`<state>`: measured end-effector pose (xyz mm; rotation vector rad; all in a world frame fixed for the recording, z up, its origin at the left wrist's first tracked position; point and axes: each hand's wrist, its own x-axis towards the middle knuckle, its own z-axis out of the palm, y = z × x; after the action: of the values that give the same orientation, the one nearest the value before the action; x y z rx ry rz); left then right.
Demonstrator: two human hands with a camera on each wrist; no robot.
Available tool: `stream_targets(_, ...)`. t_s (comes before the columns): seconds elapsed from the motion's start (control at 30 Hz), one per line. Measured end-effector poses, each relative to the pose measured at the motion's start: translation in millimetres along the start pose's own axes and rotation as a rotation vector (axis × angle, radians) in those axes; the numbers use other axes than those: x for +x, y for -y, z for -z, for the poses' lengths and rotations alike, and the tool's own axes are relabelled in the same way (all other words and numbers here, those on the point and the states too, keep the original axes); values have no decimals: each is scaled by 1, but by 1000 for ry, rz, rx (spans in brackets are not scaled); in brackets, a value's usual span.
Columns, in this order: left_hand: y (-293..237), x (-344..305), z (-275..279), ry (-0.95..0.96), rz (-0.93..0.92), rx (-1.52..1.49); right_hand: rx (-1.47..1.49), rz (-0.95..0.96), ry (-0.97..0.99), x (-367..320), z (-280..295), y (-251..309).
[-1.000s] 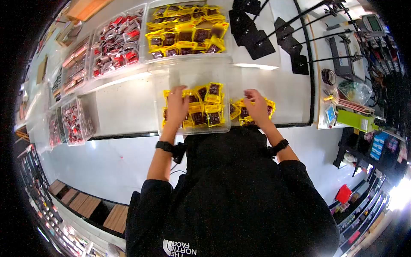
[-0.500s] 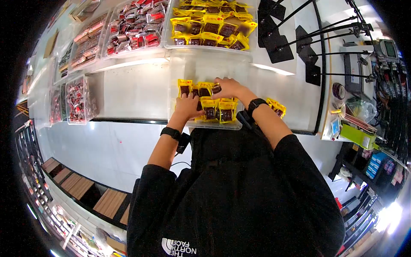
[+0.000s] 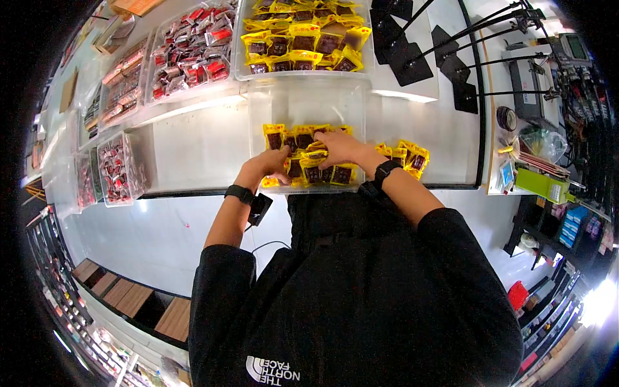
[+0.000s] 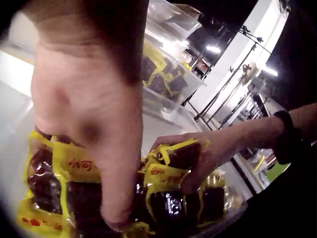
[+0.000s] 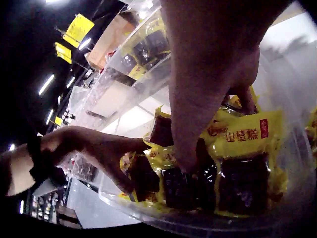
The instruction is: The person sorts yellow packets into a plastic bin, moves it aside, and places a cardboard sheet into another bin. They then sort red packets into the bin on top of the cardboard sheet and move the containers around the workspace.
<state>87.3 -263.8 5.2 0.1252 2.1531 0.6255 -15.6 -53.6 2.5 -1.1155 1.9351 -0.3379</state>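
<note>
A clear plastic box point(image 3: 303, 103) on the white table holds rows of yellow-wrapped snack packets point(image 3: 345, 174) with dark square pieces inside. At the left end of the rows, my left hand point(image 3: 265, 166) grips a packet point(image 5: 143, 176), thumb down its front and fingers over its back. Beside it in the same box, my right hand point(image 3: 342, 149) holds another yellow-wrapped packet point(image 3: 314, 156) on top of the rows. The left wrist view shows the right thumb across the front of that packet; the far fingertips are hidden behind the wrappers.
Right of the box lies a loose pile of the same packets point(image 3: 412, 158). Behind stands a fuller box of yellow packets point(image 3: 303, 42), with a box of red-and-clear packets point(image 3: 193, 51) to its left. Black stands point(image 3: 412, 61) occupy the back right. Smaller boxes point(image 3: 116, 171) stand at left.
My right hand has come from the loose pile over into the box with a packet. My left hand has slid to the left end of the rows, its thumb now at the front.
</note>
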Motion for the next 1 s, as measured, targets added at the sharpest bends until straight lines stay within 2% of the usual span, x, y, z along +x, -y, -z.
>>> stream_targets(0.07, -5, 1, -2, -45, -28, 50, -1, 62, -96, 2, -7, -1)
stream_targets(0.17, -6, 6, -11, -131, 0, 130, -56, 59, -73, -4, -5, 37)
stream_targets(0.27, -6, 8, -18, -107, -70, 171, -150, 65, -31, 6, -10, 40)
stream_targets(0.33, -6, 5, -18, -225, -164, 94, -174, 95, -66, 8, -9, 37)
stream_targets(0.37, -7, 5, -17, -229, -163, 95, -177, 97, -68, 10, -9, 35)
stream_targets(0.43, -13, 4, -16, -147, 10, 3, -144, 133, -70, 12, -7, 34)
stream_targets(0.47, -13, 2, -17, -147, 12, 5, -143, 136, -72, 12, -7, 33)
stream_targets(0.53, -14, 2, -18, -193, 58, -15, -60, 114, -59, 8, 2, 35)
stream_targets(0.67, -15, -10, -15, -281, 15, -29, -55, 136, -129, -4, 6, 38)
stream_targets(0.77, -34, -36, 9, -295, 53, -126, -18, 147, -174, -15, 17, 38)
stream_targets(0.87, -24, -41, 19, -430, -1, -139, 48, 169, -405, -31, 23, 27)
stream_targets(0.9, -24, -41, 24, -509, -16, -133, 48, 168, -409, -38, 28, 24)
stream_targets(0.97, -42, -52, 45, -502, -16, -225, 280, 113, -433, -58, 52, 26)
stream_targets(1.0, -50, -54, 54, -508, -49, -379, 360, 54, -402, -70, 64, 29)
